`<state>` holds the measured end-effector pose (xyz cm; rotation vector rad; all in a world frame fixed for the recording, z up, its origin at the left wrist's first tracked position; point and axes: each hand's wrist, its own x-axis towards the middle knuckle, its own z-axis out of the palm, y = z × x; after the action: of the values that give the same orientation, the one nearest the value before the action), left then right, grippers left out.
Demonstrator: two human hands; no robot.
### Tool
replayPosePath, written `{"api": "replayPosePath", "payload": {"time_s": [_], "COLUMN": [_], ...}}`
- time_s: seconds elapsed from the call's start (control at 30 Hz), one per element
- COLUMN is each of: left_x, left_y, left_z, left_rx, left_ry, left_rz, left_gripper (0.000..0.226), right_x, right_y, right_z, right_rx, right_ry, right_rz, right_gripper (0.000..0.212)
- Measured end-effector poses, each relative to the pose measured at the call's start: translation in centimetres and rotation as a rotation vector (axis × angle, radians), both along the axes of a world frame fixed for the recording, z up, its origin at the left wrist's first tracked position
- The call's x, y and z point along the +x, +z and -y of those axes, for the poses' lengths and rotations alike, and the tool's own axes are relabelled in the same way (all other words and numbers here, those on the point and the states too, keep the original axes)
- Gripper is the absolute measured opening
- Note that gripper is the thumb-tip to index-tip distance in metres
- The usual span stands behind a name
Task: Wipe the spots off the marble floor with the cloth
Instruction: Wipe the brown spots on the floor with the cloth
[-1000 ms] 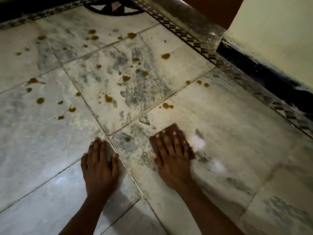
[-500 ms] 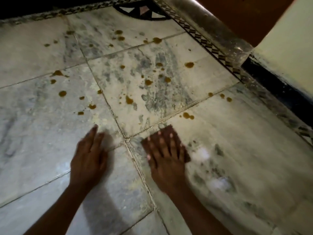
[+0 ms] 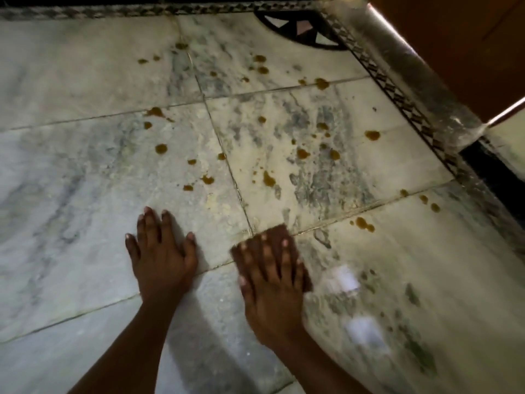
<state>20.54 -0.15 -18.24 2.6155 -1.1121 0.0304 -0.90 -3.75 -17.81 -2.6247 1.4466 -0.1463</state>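
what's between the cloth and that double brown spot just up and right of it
Only bare marble floor with a grout joint running past, in the head view. The cloth, under the right hand, lies apart from the spot.

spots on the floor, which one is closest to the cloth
The double brown spot just right of the cloth under the right hand; the rest lie farther up the floor.

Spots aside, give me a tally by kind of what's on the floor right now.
Hands: 2, left hand and right hand
Cloth: 1, brown, under the right hand
Black inlay: 1
Total: 4
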Motion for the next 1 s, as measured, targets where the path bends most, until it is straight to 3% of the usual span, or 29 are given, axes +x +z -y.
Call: {"api": "replayPosePath", "payload": {"time_s": [0.07, 0.13, 0.27, 0.33, 0.4, 0.47, 0.57, 0.63, 0.7, 0.87, 0.93, 1.0], "left_x": [0.1, 0.1, 0.3, 0.2, 0.3, 0.3, 0.3, 0.3, 0.2, 0.3, 0.6, 2.4], "left_y": [0.2, 0.3, -0.1, -0.2, -0.1, 0.0, 0.4, 0.7, 0.7, 0.4, 0.8, 1.2], "left_z": [0.0, 0.0, 0.0, 0.1, 0.2, 0.2, 0.0, 0.3, 0.3, 0.2, -0.2, -0.5], "left_rx": [0.014, 0.025, 0.032, 0.033, 0.025, 0.021, 0.049, 0.052, 0.042, 0.049, -0.006, -0.084], "left_ry": [0.001, -0.005, -0.011, -0.018, -0.012, -0.004, -0.011, -0.006, -0.009, -0.021, -0.023, -0.066], "left_rz": [-0.02, -0.029, -0.027, -0.046, -0.045, -0.047, -0.049, -0.055, -0.045, -0.024, -0.048, -0.078], "left_gripper": [0.076, 0.077, 0.076, 0.076, 0.076, 0.075, 0.075, 0.075, 0.075, 0.07, 0.063, 0.058], "right_x": [-4.3, -9.3, -9.7, -5.8, -2.4, -1.2, -4.5, -8.0, -9.9, 0.4, 5.5, 6.8], "right_y": [1.1, 1.5, 0.2, -0.5, -0.7, -0.4, 1.3, 1.7, 1.7, -0.8, -0.8, -1.2], "right_z": [-2.1, -2.3, 1.7, 4.6, 6.1, 5.5, 3.0, 1.9, 1.0, 4.3, 5.0, 2.6], "right_rx": [0.06, 0.063, 0.016, -0.013, 0.008, -0.019, 0.003, 0.021, 0.003, -0.004, 0.078, -0.046], "right_ry": [0.183, 0.173, -0.391, -0.517, -0.389, -0.124, 0.294, 0.416, 0.268, -0.599, -0.584, -0.34], "right_rz": [-0.044, -0.093, -0.045, 0.002, -0.004, -0.047, -0.138, -0.162, -0.11, 0.14, 0.145, 0.116], "right_gripper": [0.056, 0.055, 0.059, 0.061, 0.062, 0.062, 0.061, 0.06, 0.057, 0.056, 0.058, 0.055]}}
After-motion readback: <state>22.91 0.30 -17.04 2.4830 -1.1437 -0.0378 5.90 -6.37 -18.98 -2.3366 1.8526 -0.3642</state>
